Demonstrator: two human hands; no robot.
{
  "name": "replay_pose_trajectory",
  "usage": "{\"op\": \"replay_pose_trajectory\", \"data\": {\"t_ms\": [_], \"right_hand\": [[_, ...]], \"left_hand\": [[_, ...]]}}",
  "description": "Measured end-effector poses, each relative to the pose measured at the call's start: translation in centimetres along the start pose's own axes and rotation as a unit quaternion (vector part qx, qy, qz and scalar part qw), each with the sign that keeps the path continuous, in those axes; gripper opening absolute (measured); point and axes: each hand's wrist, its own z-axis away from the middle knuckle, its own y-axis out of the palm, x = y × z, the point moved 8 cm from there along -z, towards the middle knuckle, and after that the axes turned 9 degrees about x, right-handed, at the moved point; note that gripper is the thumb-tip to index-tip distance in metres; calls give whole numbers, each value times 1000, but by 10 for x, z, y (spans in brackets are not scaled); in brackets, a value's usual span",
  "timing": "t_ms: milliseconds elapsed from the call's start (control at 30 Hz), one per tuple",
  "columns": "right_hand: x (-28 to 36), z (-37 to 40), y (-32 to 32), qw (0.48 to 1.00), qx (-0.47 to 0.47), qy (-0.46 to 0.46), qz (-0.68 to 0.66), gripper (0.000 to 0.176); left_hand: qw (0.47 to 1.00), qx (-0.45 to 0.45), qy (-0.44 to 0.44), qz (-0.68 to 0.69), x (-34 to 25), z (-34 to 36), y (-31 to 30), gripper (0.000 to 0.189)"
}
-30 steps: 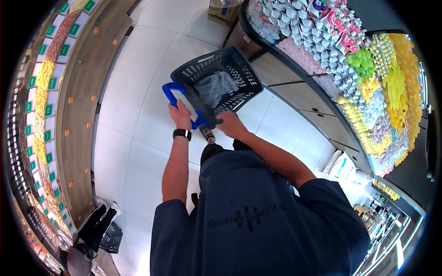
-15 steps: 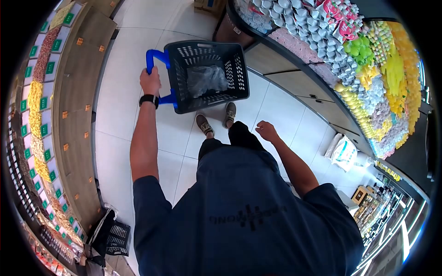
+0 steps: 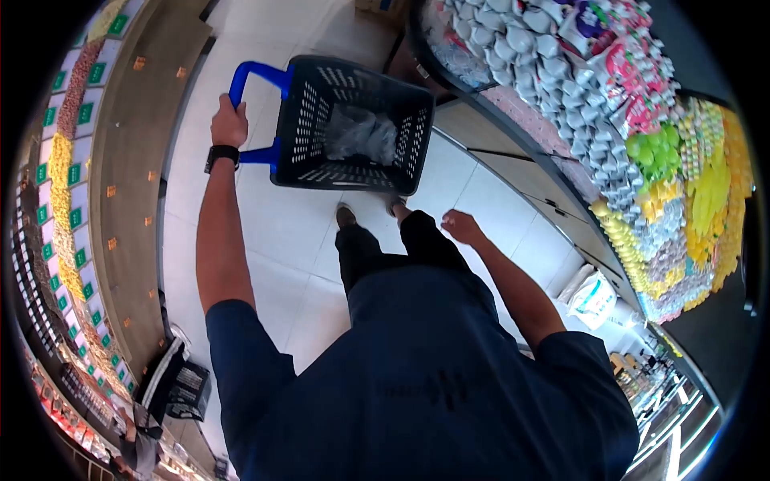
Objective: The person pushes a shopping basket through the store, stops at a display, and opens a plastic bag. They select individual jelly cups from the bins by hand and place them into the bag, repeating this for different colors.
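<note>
My left hand (image 3: 229, 123), with a dark watch on its wrist, is closed round the blue handle (image 3: 261, 70) of a black shopping basket (image 3: 353, 178). The basket hangs in front of my legs, its open top towards me. Crumpled clear plastic bags (image 3: 361, 135) lie inside. On the other side, my right hand (image 3: 461, 227) hangs beside my thigh with its fingers loosely curled; nothing shows in it. It is apart from the basket.
A curved counter of wrapped sweets (image 3: 553, 76) runs along the right. Bins of loose dry goods (image 3: 60, 172) with green labels line the left above wooden panels (image 3: 128, 160). A white sack (image 3: 592, 298) stands on the floor at right; another person (image 3: 143, 449) is at lower left.
My left hand and the basket handle have moved a little left, and the basket has tilted. My feet have shifted, and the sweets counter looks nearer. The right hand stays curled.
</note>
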Motion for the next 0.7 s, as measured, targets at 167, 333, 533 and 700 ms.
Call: {"op": "replay_pose_trajectory", "data": {"t_ms": [167, 333, 533, 700], "right_hand": [[25, -77, -35, 999, 30, -24, 10, 28], [54, -200, -36, 997, 42, -64, -24, 24], [28, -392, 27, 992, 71, -105, 19, 20], [30, -491, 38, 963, -13, -137, 233, 46]], "left_hand": [[989, 74, 29, 128, -29, 13, -16, 24], [971, 93, 6, 219, -23, 3, -5, 22], [969, 60, -38, 238, -4, 7, 8, 27], [987, 56, -73, 133, 17, 16, 1, 37]]}}
